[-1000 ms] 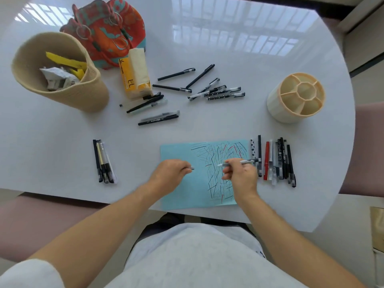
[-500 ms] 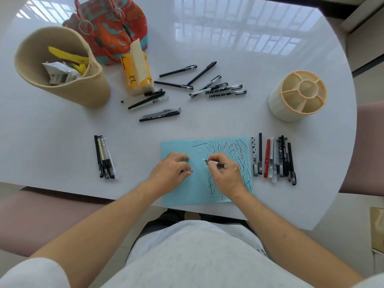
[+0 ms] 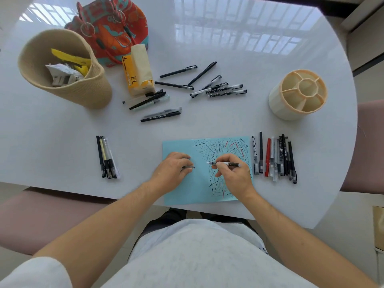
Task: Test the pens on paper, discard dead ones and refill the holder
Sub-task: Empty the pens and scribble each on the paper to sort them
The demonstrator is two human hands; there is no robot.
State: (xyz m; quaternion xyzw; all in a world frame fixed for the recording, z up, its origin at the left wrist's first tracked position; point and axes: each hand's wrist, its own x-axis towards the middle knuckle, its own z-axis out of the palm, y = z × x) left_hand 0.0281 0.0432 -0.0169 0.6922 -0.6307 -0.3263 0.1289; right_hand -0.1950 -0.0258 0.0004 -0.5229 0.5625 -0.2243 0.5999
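Testing is midway: right hand [image 3: 234,175] pinches an uncapped pen [image 3: 223,163] over scribbled paper [image 3: 178,196], left hand [image 3: 173,170] grips its cap [image 3: 190,167]; holder [image 3: 299,94] sits unfilled, scattered pens [image 3: 207,82] seemingly untested.

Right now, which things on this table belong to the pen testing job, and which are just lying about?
Part of the job:
- pen held in the right hand
- cap in the left hand
- blue paper
- pen row
- scattered pens
- pen holder
- woven bin

Lying about:
- patterned bag
- tissue pack
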